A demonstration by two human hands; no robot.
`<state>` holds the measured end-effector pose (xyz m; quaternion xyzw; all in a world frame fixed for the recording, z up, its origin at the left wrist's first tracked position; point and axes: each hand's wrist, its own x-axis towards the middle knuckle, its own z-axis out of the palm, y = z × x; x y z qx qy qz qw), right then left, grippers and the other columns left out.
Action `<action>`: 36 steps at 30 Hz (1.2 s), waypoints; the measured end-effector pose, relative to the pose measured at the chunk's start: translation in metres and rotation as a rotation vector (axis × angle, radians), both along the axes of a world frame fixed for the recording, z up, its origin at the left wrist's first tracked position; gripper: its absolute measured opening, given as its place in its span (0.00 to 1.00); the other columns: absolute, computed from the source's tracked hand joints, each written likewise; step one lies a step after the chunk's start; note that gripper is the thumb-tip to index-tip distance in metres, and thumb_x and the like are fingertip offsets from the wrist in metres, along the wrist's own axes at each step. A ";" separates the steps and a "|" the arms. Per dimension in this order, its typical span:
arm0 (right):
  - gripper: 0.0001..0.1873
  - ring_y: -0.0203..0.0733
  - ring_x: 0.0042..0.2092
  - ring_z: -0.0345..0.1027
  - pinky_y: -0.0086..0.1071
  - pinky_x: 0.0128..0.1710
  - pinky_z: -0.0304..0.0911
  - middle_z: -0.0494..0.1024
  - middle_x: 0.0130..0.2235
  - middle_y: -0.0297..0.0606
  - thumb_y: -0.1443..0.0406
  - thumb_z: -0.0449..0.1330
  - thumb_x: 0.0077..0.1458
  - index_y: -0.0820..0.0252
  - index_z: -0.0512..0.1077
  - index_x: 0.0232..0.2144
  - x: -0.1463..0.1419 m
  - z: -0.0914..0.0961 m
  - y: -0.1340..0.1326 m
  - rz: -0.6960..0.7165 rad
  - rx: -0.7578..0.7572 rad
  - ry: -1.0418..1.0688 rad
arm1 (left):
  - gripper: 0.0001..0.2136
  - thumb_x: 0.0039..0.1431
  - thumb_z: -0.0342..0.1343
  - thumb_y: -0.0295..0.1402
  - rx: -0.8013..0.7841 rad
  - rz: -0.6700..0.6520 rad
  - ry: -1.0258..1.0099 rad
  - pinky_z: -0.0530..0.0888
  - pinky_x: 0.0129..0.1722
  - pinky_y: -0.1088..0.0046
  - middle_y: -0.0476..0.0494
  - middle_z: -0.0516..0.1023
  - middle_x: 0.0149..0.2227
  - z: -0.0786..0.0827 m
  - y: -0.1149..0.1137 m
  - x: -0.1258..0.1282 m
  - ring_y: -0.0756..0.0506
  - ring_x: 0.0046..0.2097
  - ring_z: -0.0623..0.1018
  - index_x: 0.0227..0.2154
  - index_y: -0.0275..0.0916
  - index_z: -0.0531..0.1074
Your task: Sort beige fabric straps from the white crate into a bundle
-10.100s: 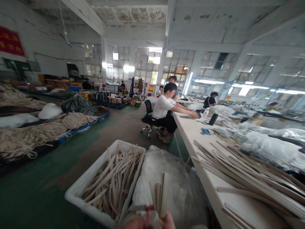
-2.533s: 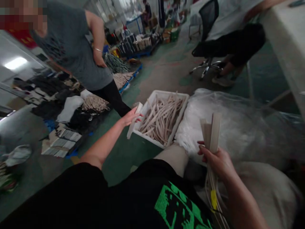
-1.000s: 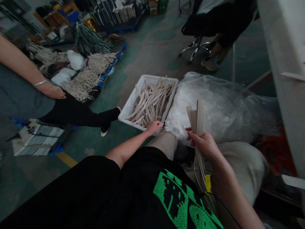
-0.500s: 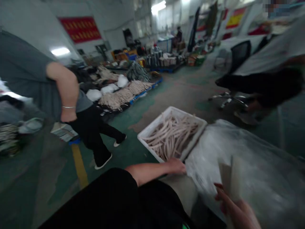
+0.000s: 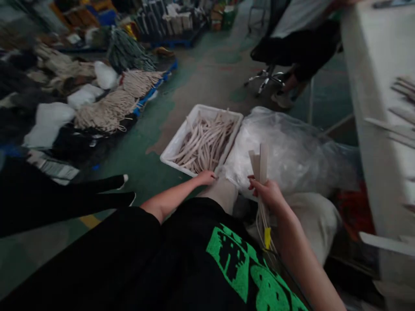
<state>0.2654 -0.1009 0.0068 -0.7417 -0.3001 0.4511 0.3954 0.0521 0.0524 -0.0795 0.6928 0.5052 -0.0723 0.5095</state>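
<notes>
Nearest, a black shirt (image 5: pixel 181 255) with a green print fills the bottom of the view. Just beyond it, on the right, the right grip (image 5: pixel 267 192) is wrapped around a bundle of pale flat strips (image 5: pixel 260 166), thumb and fingers pinching it; the upper ends stand above the grip, while thin lower lengths trail back toward the shirt, past a yellow tag (image 5: pixel 267 238). The left grip (image 5: pixel 205 177) is curled at the near right corner of a white crate (image 5: pixel 180 137); whether it pinches anything I cannot tell. Loose strips (image 5: pixel 204 140) lie tangled in the crate, just beyond the left grip. A clear plastic bag (image 5: pixel 285 147) rests just beside the crate, behind the bundle. On the right, a pale worktop (image 5: pixel 366 65) carries more strips. On the left are a co-worker's dark-trousered legs (image 5: pixel 58 198). At far left, cream cords (image 5: pixel 106 110) lie heaped; at far right, a person sits on a wheeled chair (image 5: pixel 267 73).
</notes>
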 end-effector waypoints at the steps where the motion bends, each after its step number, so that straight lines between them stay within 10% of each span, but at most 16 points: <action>1: 0.17 0.34 0.18 0.64 0.27 0.19 0.61 0.75 0.20 0.32 0.57 0.63 0.45 0.63 0.75 0.36 -0.001 -0.001 -0.002 -0.018 -0.008 0.010 | 0.06 0.52 0.60 0.36 -0.013 -0.003 0.008 0.72 0.44 0.73 0.43 0.81 0.35 -0.008 0.004 0.001 0.42 0.48 0.77 0.29 0.40 0.79; 8: 0.12 0.31 0.18 0.63 0.24 0.17 0.57 0.75 0.22 0.31 0.63 0.62 0.49 0.63 0.75 0.37 -0.004 -0.002 -0.008 -0.022 -0.001 0.071 | 0.22 0.62 0.50 0.52 -0.210 0.031 0.005 0.70 0.32 0.79 0.43 0.79 0.32 -0.030 0.019 0.019 0.51 0.31 0.76 0.35 0.35 0.75; 13: 0.12 0.32 0.18 0.63 0.25 0.19 0.58 0.75 0.22 0.31 0.62 0.62 0.50 0.62 0.74 0.37 -0.004 0.001 -0.007 0.010 0.006 0.072 | 0.18 0.50 0.67 0.46 -0.270 0.057 0.011 0.64 0.25 0.80 0.50 0.72 0.23 -0.041 0.016 0.030 0.54 0.25 0.69 0.26 0.35 0.70; 29: 0.20 0.34 0.19 0.63 0.28 0.20 0.60 0.75 0.23 0.32 0.55 0.64 0.45 0.62 0.74 0.38 -0.002 -0.001 -0.007 0.010 0.012 0.084 | 0.06 0.47 0.66 0.33 0.035 0.055 -0.090 0.66 0.34 0.74 0.52 0.73 0.23 -0.051 0.002 0.019 0.48 0.33 0.73 0.25 0.38 0.75; 36: 0.24 0.36 0.20 0.65 0.30 0.20 0.62 0.76 0.23 0.35 0.53 0.65 0.43 0.63 0.75 0.39 0.004 -0.010 -0.005 0.060 0.008 0.051 | 0.07 0.51 0.66 0.33 -0.164 0.208 -0.204 0.67 0.30 0.77 0.53 0.73 0.23 -0.041 0.003 0.023 0.52 0.27 0.73 0.30 0.37 0.75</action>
